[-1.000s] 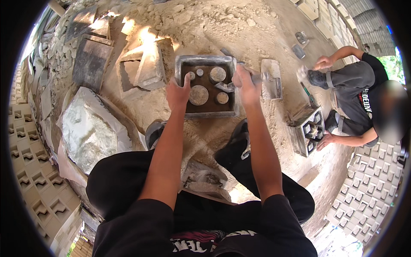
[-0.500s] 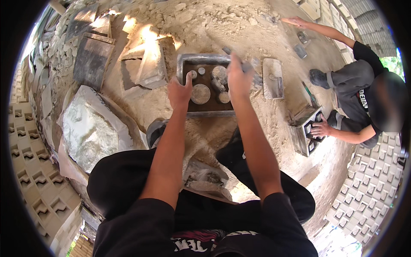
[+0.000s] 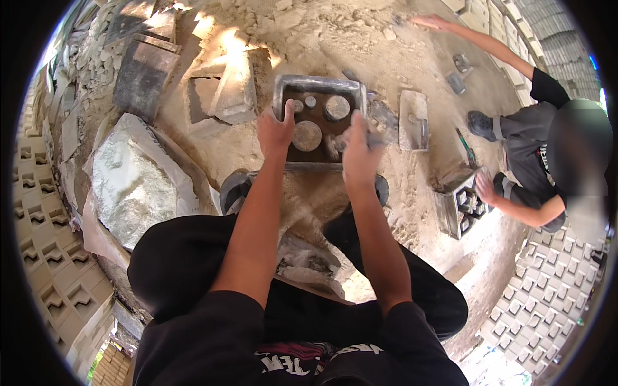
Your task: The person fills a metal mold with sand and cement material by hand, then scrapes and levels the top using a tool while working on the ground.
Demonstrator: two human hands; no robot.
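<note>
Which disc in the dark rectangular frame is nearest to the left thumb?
The small round grey disc, upper left, by the thumb of the left hand; others lie farther.

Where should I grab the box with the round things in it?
Pinch the box by its left and right walls, probably, coming from either side: it is open on top, and its straight, raised walls look thin enough to grip.

The sandy ground (image 3: 400, 186) is bearing a grey-rimmed box (image 3: 318, 81), a pale oblong piece (image 3: 412, 116), a green-handled tool (image 3: 470, 153) and a compartmented box (image 3: 445, 213).
</note>
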